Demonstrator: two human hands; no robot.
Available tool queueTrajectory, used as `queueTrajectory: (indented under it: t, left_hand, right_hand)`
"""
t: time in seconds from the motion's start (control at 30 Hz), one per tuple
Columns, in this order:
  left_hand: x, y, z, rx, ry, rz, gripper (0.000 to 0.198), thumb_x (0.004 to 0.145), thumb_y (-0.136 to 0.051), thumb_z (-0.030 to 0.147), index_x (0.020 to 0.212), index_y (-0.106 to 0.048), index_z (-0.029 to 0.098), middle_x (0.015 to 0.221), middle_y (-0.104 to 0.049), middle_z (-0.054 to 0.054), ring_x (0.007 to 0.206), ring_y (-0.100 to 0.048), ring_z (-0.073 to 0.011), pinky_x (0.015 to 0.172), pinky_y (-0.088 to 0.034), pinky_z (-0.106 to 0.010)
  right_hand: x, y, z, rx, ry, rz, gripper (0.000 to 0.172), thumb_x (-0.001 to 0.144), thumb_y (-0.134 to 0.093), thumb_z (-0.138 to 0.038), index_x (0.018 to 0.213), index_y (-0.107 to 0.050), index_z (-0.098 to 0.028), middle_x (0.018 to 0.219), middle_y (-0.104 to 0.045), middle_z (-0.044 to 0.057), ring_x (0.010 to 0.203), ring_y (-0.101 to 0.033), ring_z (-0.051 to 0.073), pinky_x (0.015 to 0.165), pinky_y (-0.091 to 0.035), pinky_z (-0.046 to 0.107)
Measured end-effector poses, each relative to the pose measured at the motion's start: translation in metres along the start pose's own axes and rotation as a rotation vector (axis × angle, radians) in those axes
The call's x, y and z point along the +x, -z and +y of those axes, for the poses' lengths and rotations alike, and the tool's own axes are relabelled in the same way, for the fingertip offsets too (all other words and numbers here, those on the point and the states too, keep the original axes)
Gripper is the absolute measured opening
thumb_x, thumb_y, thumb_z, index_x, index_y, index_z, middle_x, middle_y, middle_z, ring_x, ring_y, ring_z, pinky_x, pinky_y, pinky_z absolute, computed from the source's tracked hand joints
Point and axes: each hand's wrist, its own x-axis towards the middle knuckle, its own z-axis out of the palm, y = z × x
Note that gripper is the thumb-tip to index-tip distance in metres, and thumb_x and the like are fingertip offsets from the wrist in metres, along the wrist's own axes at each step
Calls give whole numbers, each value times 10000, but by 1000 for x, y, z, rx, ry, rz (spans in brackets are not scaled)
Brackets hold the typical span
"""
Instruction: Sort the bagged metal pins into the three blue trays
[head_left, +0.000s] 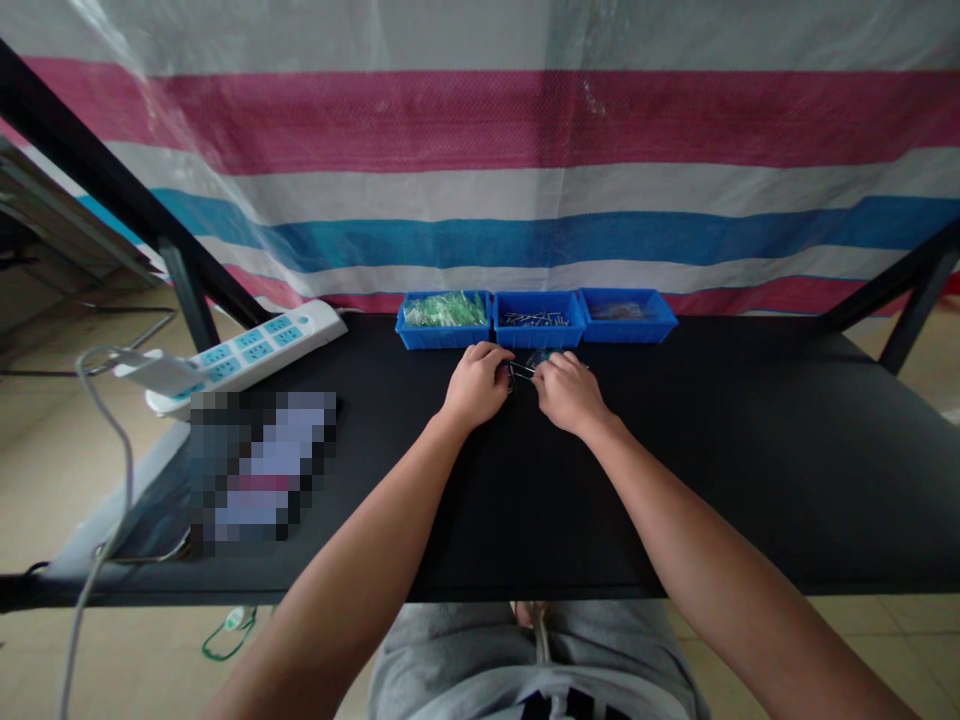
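Note:
My left hand (478, 385) and my right hand (570, 393) are close together over the black table (480, 500), just in front of the blue bins. Between their fingertips are thin shiny metal pieces (521, 371), too small to make out clearly. The fingers of both hands are curled in a pinch around them. A bit of clear plastic (538, 357) shows by my right fingertips. Behind the hands, the middle blue bin (538, 335) contains several thin metal pieces like screws or pins.
The left blue bin (444, 340) contains green and clear plastic packets; the right one (630, 332) holds clear packets. At left lie a white power strip (322, 322) with a plugged-in charger (161, 372) and a blurred-out, phone-like object (274, 465). A grey cable (129, 470) hangs over the edge.

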Motion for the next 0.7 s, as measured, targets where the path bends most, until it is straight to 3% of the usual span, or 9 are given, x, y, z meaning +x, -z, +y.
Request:
queueTrajectory:
  t: [0.2,0.4,0.6,0.7]
  left_hand:
    - [-1,5,6,-45,-25,14,284,818,-492,122,1043,-660,159,1053,-642,-89,1023,-572,-227,948,-487,-389]
    - [-2,7,12,-156,-160,13,214,860,-536,209,1032,-656,169,1009,-674,-85,966,-604,-208,900,-499,-372]
    - [-1,7,13,-171,-132,12,175,903,-538,287,937,-678,186,925,-697,-70,899,-618,-191,867,-492,-346]
    - [-1,7,13,-161,-107,21,180,907,-532,289,916,-674,178,897,-686,-68,870,-613,-184,828,-492,-325]
  right_hand:
    - [-4,4,0,64,-48,48,179,906,-457,-169,927,-634,-154,979,-628,120,969,-527,264,771,-425,351]
    - [-7,1,8,216,7,154,125,897,-463,-174,870,-584,-186,942,-603,109,923,-522,256,734,-424,354]
    - [-6,-1,13,400,59,195,133,902,-431,-178,818,-532,-201,864,-583,77,832,-538,211,706,-421,326]
    - [-6,-3,14,504,96,209,51,886,-497,-236,872,-526,-197,852,-594,61,807,-560,194,713,-437,311]
